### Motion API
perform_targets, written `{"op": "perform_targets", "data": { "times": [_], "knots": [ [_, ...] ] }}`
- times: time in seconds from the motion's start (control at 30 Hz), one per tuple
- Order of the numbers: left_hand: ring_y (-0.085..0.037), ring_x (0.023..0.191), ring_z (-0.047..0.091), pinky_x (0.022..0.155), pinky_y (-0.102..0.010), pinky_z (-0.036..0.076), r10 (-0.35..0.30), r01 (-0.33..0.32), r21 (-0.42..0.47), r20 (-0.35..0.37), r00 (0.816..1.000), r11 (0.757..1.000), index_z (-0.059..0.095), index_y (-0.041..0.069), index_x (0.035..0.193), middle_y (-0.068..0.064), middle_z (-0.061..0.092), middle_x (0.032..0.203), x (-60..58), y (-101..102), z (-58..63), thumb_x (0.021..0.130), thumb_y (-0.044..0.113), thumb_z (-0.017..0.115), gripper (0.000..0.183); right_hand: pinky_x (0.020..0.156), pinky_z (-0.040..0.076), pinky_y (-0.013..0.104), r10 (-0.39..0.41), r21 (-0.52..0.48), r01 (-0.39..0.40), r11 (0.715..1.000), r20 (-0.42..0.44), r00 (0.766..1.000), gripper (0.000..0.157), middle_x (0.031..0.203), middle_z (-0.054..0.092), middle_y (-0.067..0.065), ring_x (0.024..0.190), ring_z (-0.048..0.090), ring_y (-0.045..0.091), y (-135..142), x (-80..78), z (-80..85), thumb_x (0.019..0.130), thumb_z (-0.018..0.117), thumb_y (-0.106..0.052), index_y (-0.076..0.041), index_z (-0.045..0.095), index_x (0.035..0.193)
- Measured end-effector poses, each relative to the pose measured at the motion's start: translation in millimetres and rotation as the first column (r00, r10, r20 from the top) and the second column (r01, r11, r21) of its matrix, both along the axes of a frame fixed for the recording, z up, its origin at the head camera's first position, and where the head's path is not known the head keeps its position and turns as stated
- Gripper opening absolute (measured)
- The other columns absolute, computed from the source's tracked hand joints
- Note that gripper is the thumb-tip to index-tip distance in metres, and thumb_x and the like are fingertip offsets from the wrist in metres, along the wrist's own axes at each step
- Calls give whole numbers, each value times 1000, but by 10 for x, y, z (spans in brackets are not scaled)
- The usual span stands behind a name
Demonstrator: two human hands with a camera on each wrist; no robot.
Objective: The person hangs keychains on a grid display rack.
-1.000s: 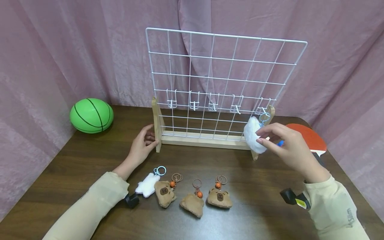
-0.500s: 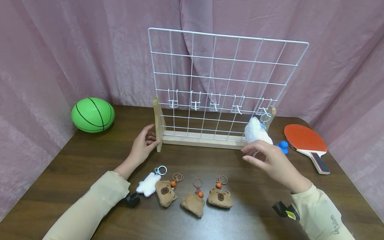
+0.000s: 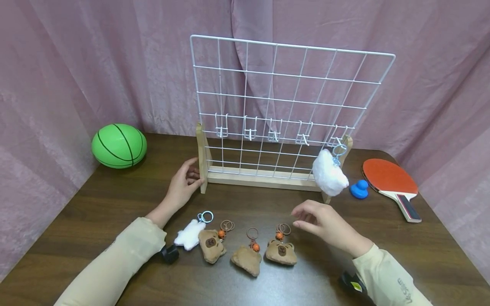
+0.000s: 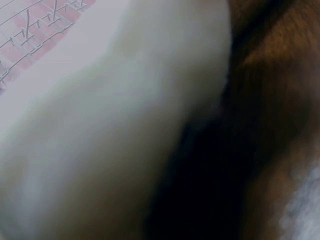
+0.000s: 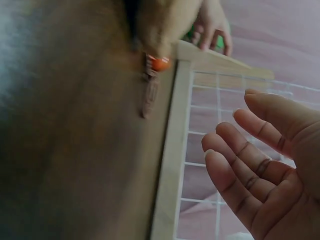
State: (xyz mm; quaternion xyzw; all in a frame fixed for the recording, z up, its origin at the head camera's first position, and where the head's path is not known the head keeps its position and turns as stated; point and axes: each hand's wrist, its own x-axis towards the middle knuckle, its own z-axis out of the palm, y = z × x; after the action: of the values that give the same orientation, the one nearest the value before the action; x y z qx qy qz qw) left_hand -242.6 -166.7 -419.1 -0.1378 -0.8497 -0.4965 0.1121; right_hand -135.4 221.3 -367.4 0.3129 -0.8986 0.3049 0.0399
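Observation:
My left hand [image 3: 183, 182] rests against the outer side of the left wooden post [image 3: 203, 159] of a white wire grid rack [image 3: 292, 88], thumb at its front edge. My right hand [image 3: 323, 221] hovers above the table with loosely bent fingers, holding nothing. Just left of it lies a brown bear plush keychain [image 3: 281, 252] with an orange bead and ring. A brown plush keychain [image 3: 246, 260], another bear keychain [image 3: 212, 246] and a white plush keychain [image 3: 190, 234] lie further left. At the rack's right end, a white plush keychain [image 3: 330, 173] hangs by its blue ring [image 3: 340, 149].
Several white hooks [image 3: 273, 135] line the grid. A blue rubber duck-like toy [image 3: 359, 189] and a red table tennis paddle [image 3: 390, 176] lie on the right. A green ball [image 3: 119, 145] sits at the back left. Pink curtains [image 3: 95, 63] enclose the table [image 3: 126, 195].
My right hand has left the hanging white plush keychain and moved down and left toward the brown bear keychains. My left hand stays at the post.

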Motion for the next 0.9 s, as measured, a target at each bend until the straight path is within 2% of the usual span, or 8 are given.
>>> {"op": "perform_targets", "data": {
  "times": [0.1,0.3,0.57,0.73,0.9],
  "knots": [
    [-35,100,61,81,-28,56,1,-1,0,-3,1000,1000,37,1,141,-25,58,112,-1,-1,-6,87,-2,66,61,66,54,25,19,18,-19,1000,22,1000,17,93,68,3,78,58,-2,-28,7,-67,87,70,-14,-7,66,102],
    [-34,100,61,77,-15,53,0,0,3,2,1000,1000,37,1,142,-24,58,112,2,-6,-9,87,-2,66,62,66,54,24,33,38,-35,999,48,998,17,92,67,1,76,58,-1,-69,-1,-150,86,71,-15,-8,66,101],
    [-33,100,61,80,-27,56,-5,5,6,9,1000,1000,37,2,142,-24,58,113,0,-2,1,87,-2,66,63,65,52,21,-2,128,-11,992,102,995,17,93,66,-1,76,57,0,-98,-11,-205,86,71,-17,-10,66,101],
    [-33,101,61,80,-28,56,-6,6,9,14,1000,1000,37,2,142,-24,58,113,3,-6,17,87,-1,66,62,63,50,19,-12,170,-5,985,101,995,18,92,64,-1,74,56,2,-121,-34,-219,85,72,-17,-9,67,100],
    [-33,100,61,77,-16,53,-12,12,14,9,1000,1000,37,2,142,-24,59,112,-1,-13,15,87,-1,66,63,62,48,17,-13,200,-7,980,95,995,20,89,63,-1,73,54,2,-132,-72,-234,84,74,-18,-7,68,99]
  ]
}}
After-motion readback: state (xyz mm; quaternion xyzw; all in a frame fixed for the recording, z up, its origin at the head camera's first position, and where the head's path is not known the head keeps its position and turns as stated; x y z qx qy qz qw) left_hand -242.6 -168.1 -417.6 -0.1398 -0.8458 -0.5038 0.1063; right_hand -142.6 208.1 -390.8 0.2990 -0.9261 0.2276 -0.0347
